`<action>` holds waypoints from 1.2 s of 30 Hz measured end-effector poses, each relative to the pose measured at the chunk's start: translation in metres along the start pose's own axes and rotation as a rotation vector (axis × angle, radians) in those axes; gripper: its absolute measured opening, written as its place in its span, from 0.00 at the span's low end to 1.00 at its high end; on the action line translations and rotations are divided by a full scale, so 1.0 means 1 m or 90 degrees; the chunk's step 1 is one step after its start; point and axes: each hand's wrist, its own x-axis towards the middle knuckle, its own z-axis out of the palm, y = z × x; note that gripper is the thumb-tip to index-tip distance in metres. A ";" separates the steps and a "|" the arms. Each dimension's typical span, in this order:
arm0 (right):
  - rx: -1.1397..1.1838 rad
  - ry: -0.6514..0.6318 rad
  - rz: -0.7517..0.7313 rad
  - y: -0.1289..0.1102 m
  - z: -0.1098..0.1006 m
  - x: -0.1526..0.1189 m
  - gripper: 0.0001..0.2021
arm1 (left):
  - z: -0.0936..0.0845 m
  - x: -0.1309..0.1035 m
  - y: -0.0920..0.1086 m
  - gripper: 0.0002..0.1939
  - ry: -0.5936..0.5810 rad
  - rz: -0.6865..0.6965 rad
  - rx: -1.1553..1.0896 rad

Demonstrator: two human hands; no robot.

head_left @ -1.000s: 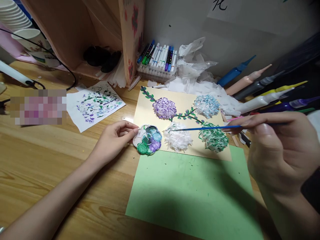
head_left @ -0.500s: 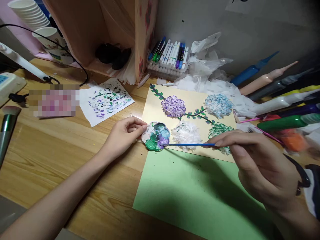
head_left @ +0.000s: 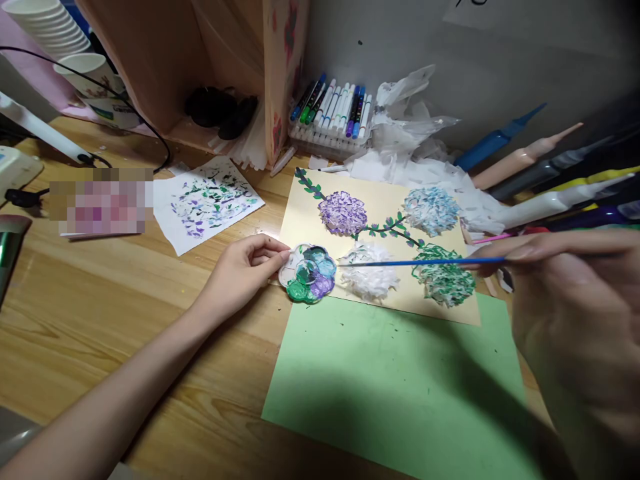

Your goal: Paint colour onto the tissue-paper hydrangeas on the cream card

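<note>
My left hand (head_left: 253, 263) pinches the edge of a flower-shaped paint palette (head_left: 300, 291) with green, purple, blue and white paint in its wells. Between the fingers of my right hand (head_left: 565, 287) is a thin blue paintbrush (head_left: 440, 263), its tip just right of the palette, by the white paper flower (head_left: 370, 280). That flower belongs to a cream sheet (head_left: 310, 193) that also carries a purple flower (head_left: 343, 213), a blue-and-white flower (head_left: 431, 210), a green flower (head_left: 445, 280) and painted leafy stems (head_left: 387, 228). A green sheet (head_left: 380, 387) lies partly beneath the cream one.
A paint-dabbed white paper (head_left: 210, 203) lies left of the cream sheet. Behind stand a box of markers (head_left: 333, 120), crumpled tissue (head_left: 400, 140) and an open shelf (head_left: 225, 53). Several paint tubes (head_left: 545, 207) fill the right side. Paper cups (head_left: 90, 80) stand at the back left.
The brush has lifted off the palette's purple well, its tip now up at the palette's right edge. My right hand has moved right and up. My left hand still grips the palette.
</note>
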 end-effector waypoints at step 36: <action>-0.045 0.007 -0.070 0.011 -0.007 0.017 0.08 | 0.000 -0.001 0.006 0.13 0.023 -0.009 0.063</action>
